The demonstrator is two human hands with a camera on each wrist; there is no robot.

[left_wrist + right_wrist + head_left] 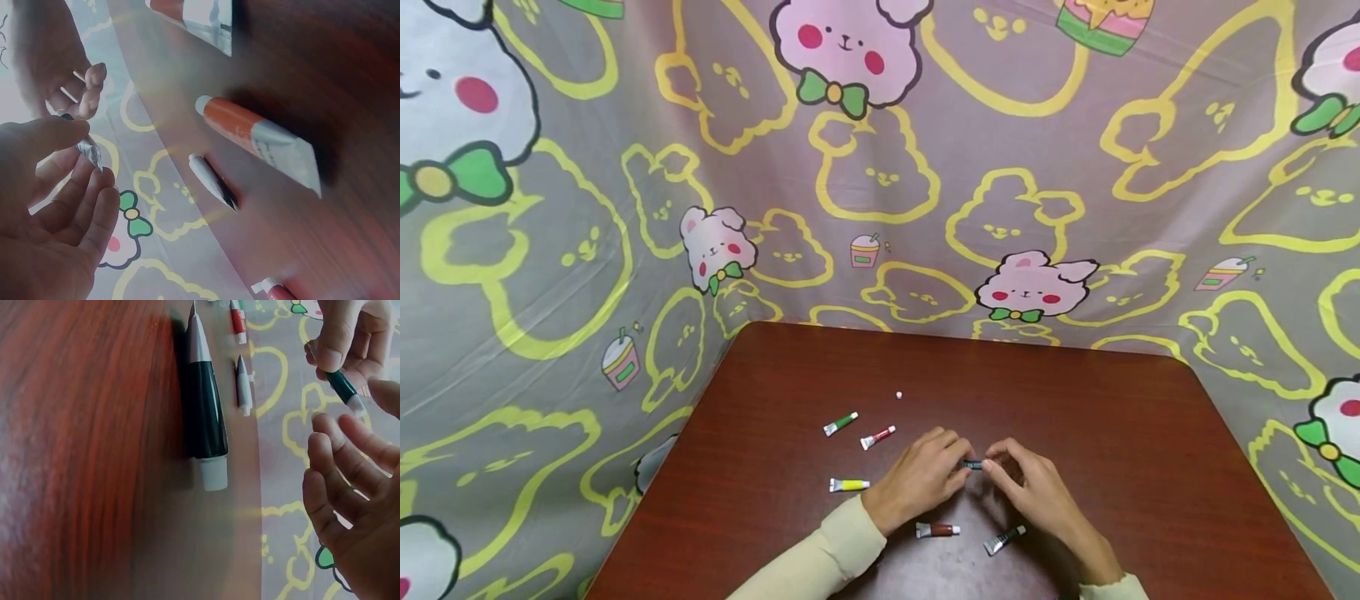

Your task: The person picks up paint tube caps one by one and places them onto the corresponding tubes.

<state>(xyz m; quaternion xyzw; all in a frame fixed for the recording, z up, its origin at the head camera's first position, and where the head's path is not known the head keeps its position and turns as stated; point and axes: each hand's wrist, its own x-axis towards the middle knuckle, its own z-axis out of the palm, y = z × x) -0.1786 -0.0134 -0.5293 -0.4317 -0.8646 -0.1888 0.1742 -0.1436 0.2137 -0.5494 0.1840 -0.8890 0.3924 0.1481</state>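
Note:
My left hand (928, 467) pinches a small dark green paint tube (342, 386) between thumb and fingers, just above the table. The tube's pale end points toward my right hand (1037, 487). In the right wrist view, that hand's thumb and slightly bent fingers (328, 447) stand apart around the pale end, close to it. Part of the tube is hidden by my left fingers. Below the hands lie a brown paint tube (937, 530) and a black paint tube (1004, 540), both with white caps.
Left of my hands, a yellow tube (850, 485), a red tube (878, 437) and a green tube (841, 423) lie on the brown table (1075, 400). A small white cap (898, 395) sits farther back. Patterned cloth (910, 250) hangs around the table.

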